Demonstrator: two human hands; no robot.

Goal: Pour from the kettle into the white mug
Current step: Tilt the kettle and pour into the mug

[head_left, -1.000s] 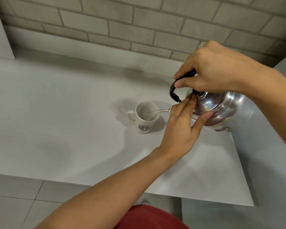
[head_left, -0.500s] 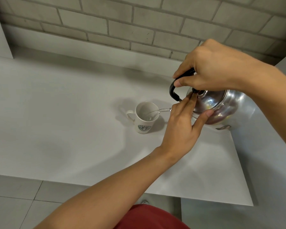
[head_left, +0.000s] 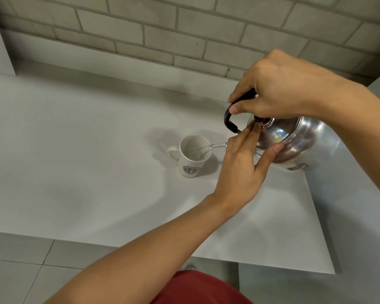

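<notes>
The steel kettle (head_left: 294,139) is held tilted to the left above the right part of the white table (head_left: 86,150), and a thin clear stream of water (head_left: 208,148) is carried from its spout, hidden behind the left hand, over the near-right rim into the white mug (head_left: 192,155). The mug stands upright on the table just left of the hands, its handle turned to the left and a green emblem shown on its near side. The right hand (head_left: 279,88) is clenched around the black handle (head_left: 235,113) from above; the left hand (head_left: 242,167) is laid against the kettle with its fingers (head_left: 251,133) pressed at the lid by the knob and the thumb set under the rim, so the lid appears to be kept from slipping. Against the frames of a second and half a second ago, very little has altered: the same grips, the same tilt and the same arc of water are found, with only a slight shift of the view. From this it is judged that a steady pour is under way. How full the mug has become cannot be told, though some water is seen low inside it.
</notes>
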